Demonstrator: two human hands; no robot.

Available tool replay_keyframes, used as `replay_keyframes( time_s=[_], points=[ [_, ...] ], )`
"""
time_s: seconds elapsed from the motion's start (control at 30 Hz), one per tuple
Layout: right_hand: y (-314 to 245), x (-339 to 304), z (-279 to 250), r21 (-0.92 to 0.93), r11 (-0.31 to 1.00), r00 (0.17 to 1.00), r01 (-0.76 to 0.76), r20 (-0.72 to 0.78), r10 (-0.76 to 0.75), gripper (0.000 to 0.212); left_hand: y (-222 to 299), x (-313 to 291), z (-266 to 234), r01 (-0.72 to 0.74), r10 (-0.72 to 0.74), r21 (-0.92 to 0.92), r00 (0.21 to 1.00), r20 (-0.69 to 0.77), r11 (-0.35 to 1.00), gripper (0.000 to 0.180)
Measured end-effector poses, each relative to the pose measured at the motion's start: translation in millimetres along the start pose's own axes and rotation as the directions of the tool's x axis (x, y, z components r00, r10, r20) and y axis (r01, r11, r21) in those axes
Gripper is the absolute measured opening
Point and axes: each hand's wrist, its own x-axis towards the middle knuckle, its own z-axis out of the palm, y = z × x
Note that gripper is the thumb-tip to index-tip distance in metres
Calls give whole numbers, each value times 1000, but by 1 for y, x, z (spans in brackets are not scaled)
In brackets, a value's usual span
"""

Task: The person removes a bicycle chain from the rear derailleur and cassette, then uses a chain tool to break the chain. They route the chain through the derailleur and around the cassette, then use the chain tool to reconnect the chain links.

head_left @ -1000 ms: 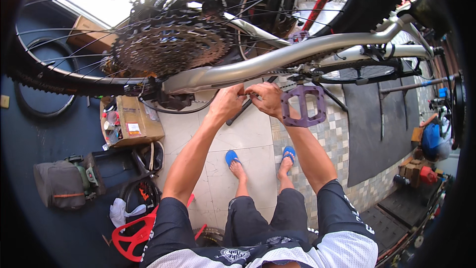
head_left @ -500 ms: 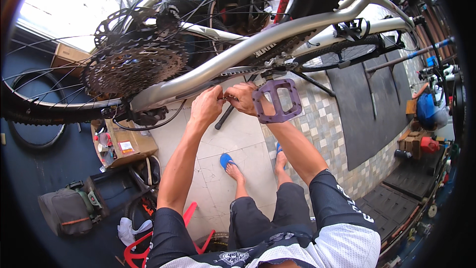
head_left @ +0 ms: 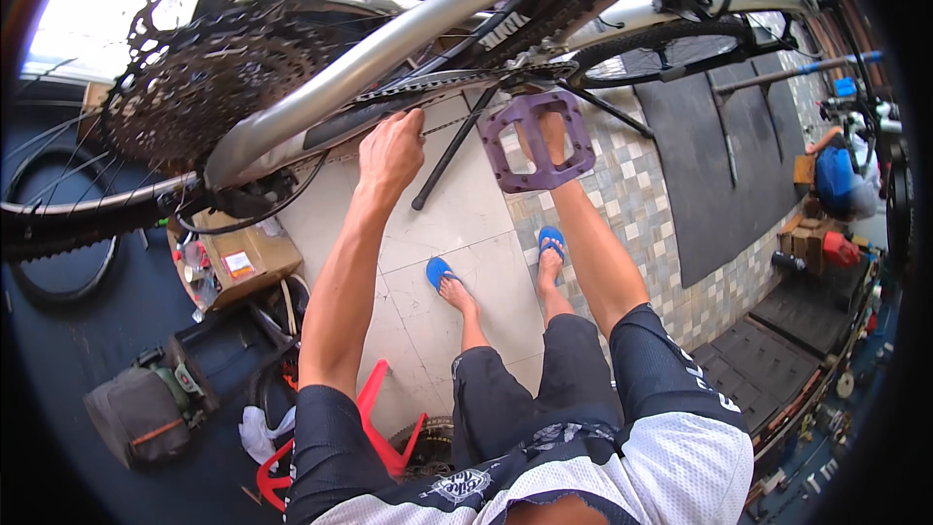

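A silver bicycle frame (head_left: 389, 49) spans the top of the view, its large rear cassette (head_left: 214, 97) at the left. Below the frame tube, my left hand (head_left: 392, 157) is closed in a pinch on the bicycle chain (head_left: 452, 122), a thin dark strand running right from its fingers. A purple flat pedal (head_left: 496, 146) hangs in front of my right hand (head_left: 546, 136). That hand's fingers are mostly hidden behind the pedal, so their grip does not show. The chainring end (head_left: 559, 70) lies just above the pedal.
A black stand leg (head_left: 437, 170) slants down beside my left hand. An open cardboard box (head_left: 258, 258), a dark grey bag (head_left: 136, 413) and a red plastic stool (head_left: 374, 408) are at left. Another bicycle's wheel (head_left: 666, 51) and a dark mat (head_left: 695, 194) lie right.
My hands have moved apart: the left slightly left and up, the right to the right behind the pedal. The bicycle sits higher in view, and my right foot has shifted.
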Motion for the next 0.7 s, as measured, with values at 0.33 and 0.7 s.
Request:
replay_keyframes(
  time_s=[0.33,0.7],
  points=[
    [37,31,-23,770,521,904,-367,165,393,51,13,-12,-14,10,-10,-1,1000,22,1000,20],
    [57,54,-36,724,625,948,-294,136,288,24,48,2,-24,-52,45,144,998,51,988,19]
  ],
)
